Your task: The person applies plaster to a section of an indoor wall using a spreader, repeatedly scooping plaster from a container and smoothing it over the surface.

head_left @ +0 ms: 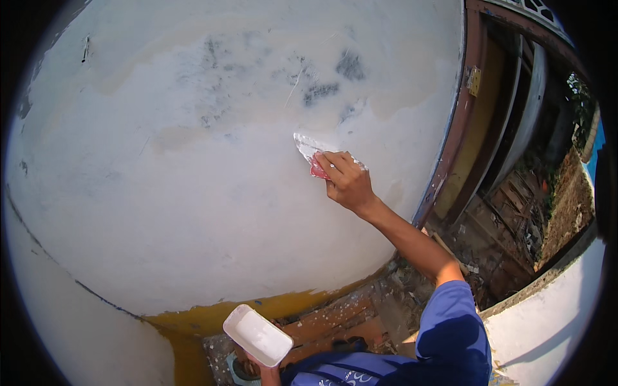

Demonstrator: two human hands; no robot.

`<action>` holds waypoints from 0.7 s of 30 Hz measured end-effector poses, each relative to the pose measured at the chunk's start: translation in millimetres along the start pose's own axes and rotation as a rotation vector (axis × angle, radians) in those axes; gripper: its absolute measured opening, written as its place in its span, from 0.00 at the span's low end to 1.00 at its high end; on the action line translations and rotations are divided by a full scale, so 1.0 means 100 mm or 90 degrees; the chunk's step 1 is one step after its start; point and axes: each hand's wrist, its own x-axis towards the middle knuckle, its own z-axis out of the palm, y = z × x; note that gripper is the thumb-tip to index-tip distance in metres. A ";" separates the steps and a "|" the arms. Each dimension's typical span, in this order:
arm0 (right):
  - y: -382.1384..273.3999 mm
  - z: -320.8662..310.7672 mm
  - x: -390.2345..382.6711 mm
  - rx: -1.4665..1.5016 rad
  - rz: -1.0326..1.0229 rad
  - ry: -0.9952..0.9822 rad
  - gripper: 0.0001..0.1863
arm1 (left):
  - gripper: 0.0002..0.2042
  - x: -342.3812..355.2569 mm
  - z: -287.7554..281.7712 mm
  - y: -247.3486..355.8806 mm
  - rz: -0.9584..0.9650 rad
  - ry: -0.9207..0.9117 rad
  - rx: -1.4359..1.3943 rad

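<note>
The right hand [351, 183] grips the scraper [309, 145] (likely light and springy, best held by its red handle [318, 169]) at the far wall [225, 225], the left hand [264, 373] gripping the near white tray [236, 321].

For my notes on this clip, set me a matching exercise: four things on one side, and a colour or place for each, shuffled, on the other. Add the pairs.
Things:
1. Putty knife
2. White tray
3. Hinge
4. Sleeve

Colours or places:
A. On the reddish-brown door frame
B. Blue
C. In the right hand, at the pale wall
D. Held low, in the left hand

Right pairs: 1-C, 2-D, 3-A, 4-B
</note>
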 end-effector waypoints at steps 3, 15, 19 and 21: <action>0.17 -0.24 0.20 0.079 0.022 0.043 0.23 | 0.45 0.06 0.00 0.00 0.044 -0.028 0.087; 0.91 -0.48 1.17 -0.094 0.092 0.215 0.14 | 0.45 0.14 -0.19 -0.18 0.099 -0.028 0.160; -0.05 -0.13 0.55 0.034 -0.026 0.009 0.25 | 0.40 0.15 0.02 -0.22 0.044 0.033 -0.028; -0.02 -0.17 0.53 0.079 -0.011 0.013 0.25 | 0.40 0.18 0.12 -0.20 0.006 0.049 -0.183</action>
